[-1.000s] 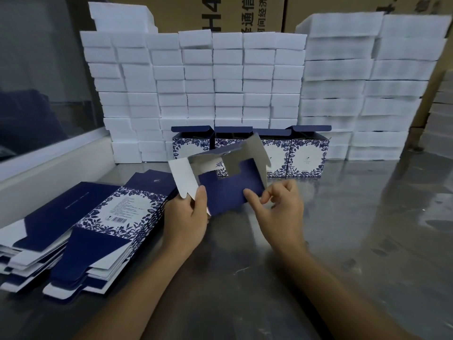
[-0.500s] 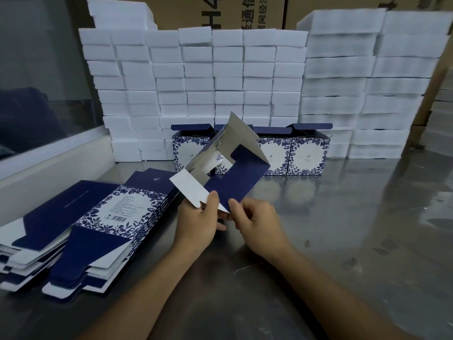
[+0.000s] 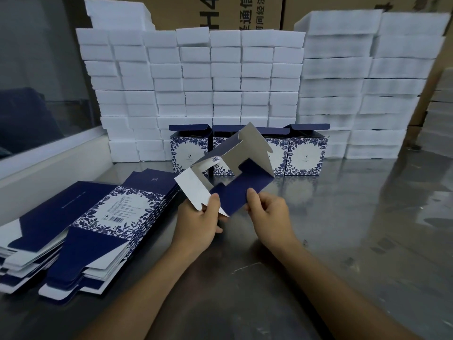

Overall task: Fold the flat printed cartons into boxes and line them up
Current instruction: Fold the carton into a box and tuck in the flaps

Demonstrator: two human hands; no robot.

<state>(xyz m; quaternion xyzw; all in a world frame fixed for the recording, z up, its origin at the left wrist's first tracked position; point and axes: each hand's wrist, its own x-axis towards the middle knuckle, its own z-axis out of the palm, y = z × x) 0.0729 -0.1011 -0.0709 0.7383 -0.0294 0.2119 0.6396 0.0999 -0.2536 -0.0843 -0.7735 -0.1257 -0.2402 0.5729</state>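
A half-opened carton [image 3: 245, 185], navy outside and white inside, hangs above the steel table [image 3: 343, 229] between my hands, its bottom flaps spread. My left hand [image 3: 198, 224] pinches its white flap with the thumb on top. My right hand [image 3: 269, 212] grips the navy flap at its near edge. Behind it, several folded blue-and-white floral boxes [image 3: 305, 153] stand in a row with lids up. Two piles of flat printed cartons [image 3: 105, 217] lie at the left.
Tall stacks of white foam blocks [image 3: 220, 82] form a wall behind the row of boxes, with brown shipping cartons [image 3: 245, 11] above them. A glass partition with a white sill [image 3: 49, 158] runs along the left.
The carton has tipped and turned in my hands, its flaps opening upward. My right hand moved from the carton's right side in to the navy flap's near edge.
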